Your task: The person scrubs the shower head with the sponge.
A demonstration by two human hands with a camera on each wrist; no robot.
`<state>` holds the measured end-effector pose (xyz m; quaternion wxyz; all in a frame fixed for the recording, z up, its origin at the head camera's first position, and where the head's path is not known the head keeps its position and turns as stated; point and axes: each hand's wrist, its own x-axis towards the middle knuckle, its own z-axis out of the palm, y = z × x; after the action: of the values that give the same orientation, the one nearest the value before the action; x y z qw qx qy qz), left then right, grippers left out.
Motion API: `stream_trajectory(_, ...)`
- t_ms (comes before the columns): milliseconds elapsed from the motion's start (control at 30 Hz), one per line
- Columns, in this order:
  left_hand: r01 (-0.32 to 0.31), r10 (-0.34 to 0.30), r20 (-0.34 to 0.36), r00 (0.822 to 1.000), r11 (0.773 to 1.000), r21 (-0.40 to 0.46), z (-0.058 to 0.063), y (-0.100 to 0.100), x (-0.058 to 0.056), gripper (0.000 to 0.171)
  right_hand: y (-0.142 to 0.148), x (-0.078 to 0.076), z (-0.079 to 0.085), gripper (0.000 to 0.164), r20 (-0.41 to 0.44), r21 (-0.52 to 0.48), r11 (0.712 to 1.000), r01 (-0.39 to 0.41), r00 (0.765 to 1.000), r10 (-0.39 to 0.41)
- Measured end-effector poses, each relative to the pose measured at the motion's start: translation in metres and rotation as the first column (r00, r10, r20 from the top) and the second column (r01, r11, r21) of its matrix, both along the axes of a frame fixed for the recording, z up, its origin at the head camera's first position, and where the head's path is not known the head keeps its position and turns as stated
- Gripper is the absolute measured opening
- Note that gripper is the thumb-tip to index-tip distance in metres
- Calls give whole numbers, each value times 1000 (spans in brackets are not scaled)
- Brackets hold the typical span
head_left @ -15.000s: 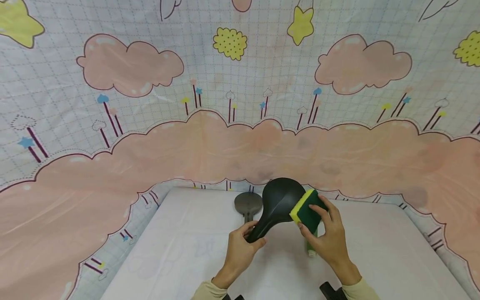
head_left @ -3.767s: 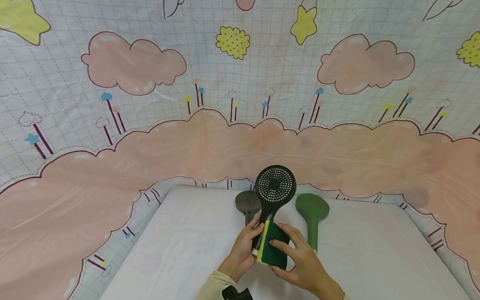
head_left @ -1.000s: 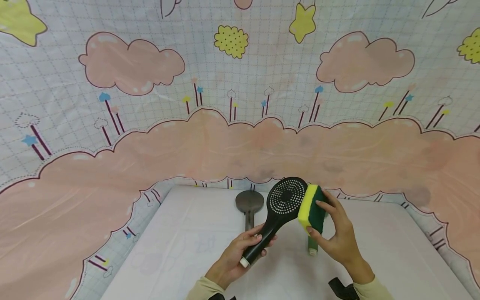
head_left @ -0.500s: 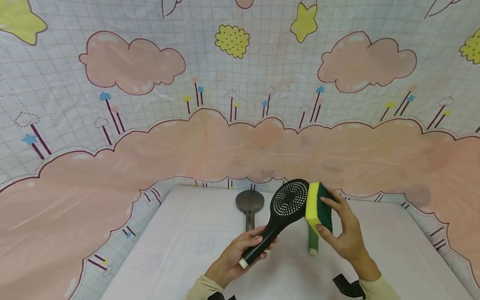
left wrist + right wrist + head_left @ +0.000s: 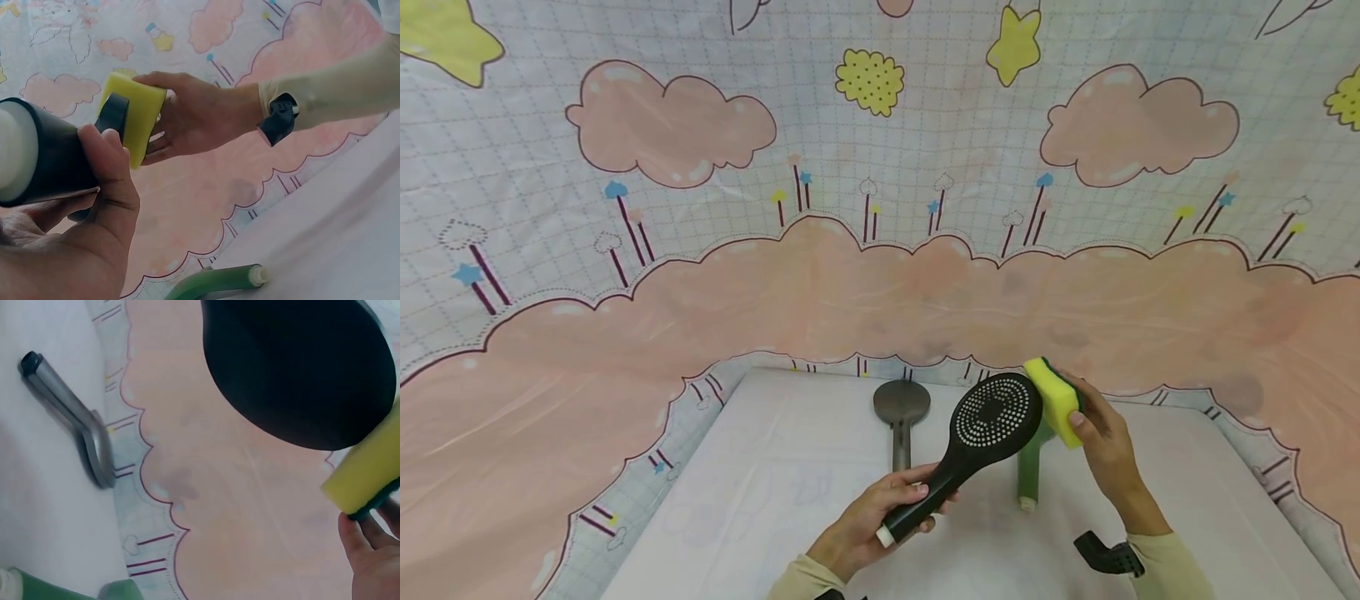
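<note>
My left hand [image 5: 880, 512] grips the handle of a black shower head [image 5: 992, 412], its dotted spray face turned toward the head camera and its white-tipped end low at the left. In the right hand [image 5: 1108, 442] is a yellow sponge [image 5: 1056, 404] with a dark green scouring side, pinched between thumb and fingers. The sponge's yellow side lies along the right edge of the shower head's round face. From the right wrist, the smooth black back of the shower head shows, with the sponge [image 5: 369, 465] at its rim.
On the white table [image 5: 760, 483] lie a grey shower head [image 5: 901, 404] at the back and a green shower head [image 5: 1028, 479], partly hidden behind the black one and the sponge. A cloud-patterned cloth [image 5: 737, 308] hangs behind. A dark strap [image 5: 1108, 557] sits on the right wrist.
Earlier the sponge was on the handle, with the shower head upright. Over the last second, both hands have shifted slightly right, and the sponge has tilted around the rim, its yellow side now facing the camera.
</note>
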<state>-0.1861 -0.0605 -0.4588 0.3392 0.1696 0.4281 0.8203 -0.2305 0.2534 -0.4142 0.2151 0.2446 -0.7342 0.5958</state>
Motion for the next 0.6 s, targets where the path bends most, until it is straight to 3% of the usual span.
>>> stream_trajectory(133,13,-13,-9,1000,1000,13,0,1,1,60,-2,-2,-2,43,53,-44,999,13,999,-11)
stream_trajectory(233,22,-21,-9,1000,1000,23,-1,1,2,61,-3,-3,-3,45,43,-26,999,34,999,-33)
stream_trajectory(467,18,-18,0,1000,999,34,1,-1,3,59,-9,1,1,52,-130,-27,999,-19,991,15)
stream_trajectory(600,12,-12,-6,1000,1000,24,1,-2,3,59,-11,5,3,54,-192,-10,1000,7,981,-9)
